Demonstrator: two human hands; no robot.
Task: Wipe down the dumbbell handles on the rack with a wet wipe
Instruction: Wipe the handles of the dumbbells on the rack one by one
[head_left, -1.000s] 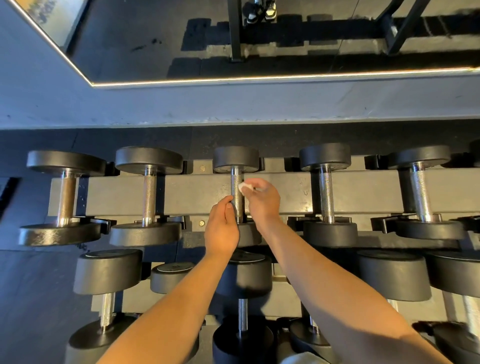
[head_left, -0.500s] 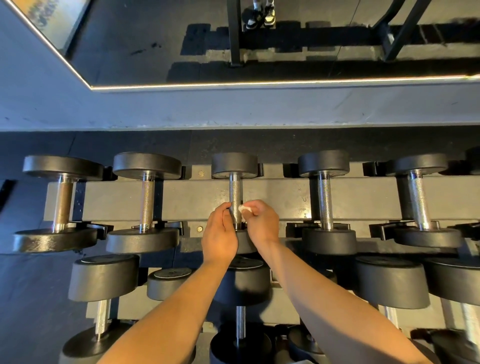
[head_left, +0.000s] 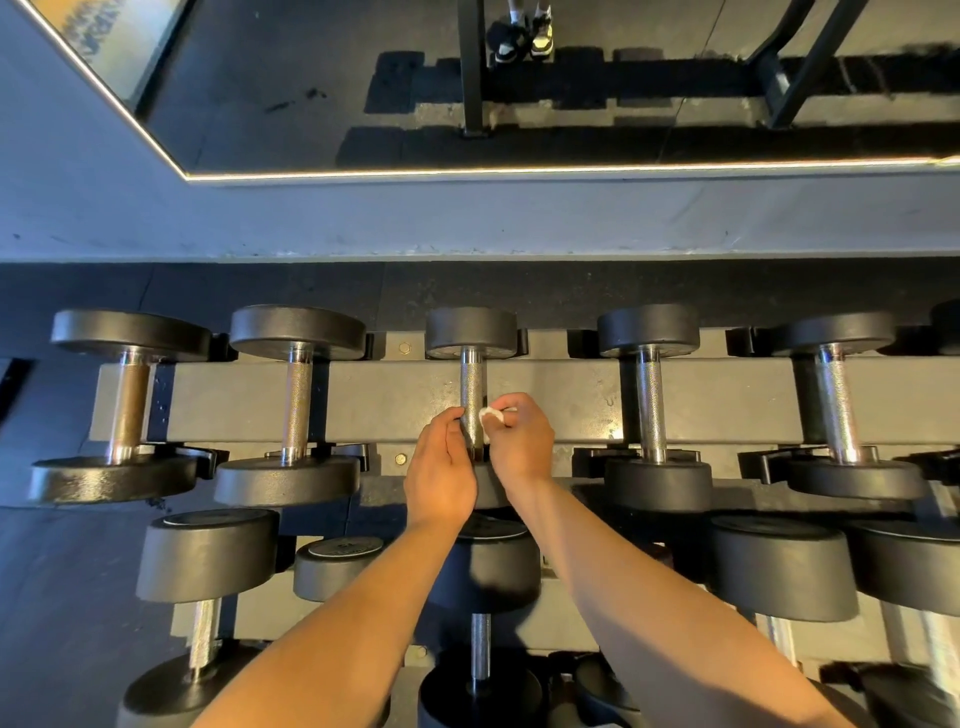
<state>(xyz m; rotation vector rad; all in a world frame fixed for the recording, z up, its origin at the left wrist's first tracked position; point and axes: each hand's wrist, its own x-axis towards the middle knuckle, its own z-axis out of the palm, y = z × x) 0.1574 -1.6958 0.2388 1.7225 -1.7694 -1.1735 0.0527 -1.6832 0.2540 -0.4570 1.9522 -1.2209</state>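
The small white wet wipe (head_left: 491, 415) is pinched by the right hand (head_left: 522, 441) against the middle dumbbell's knurled steel handle (head_left: 471, 384), gripped near-end by the left hand (head_left: 441, 467), whose covered patch could be left unwiped.

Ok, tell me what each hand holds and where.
Right hand pinches a crumpled white wet wipe at its fingertips, against the middle dumbbell handle. Left hand grips that handle's near end.

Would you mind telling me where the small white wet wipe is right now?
In the head view, the small white wet wipe is pinched in the right hand against the right side of the middle top-row dumbbell's knurled chrome handle.
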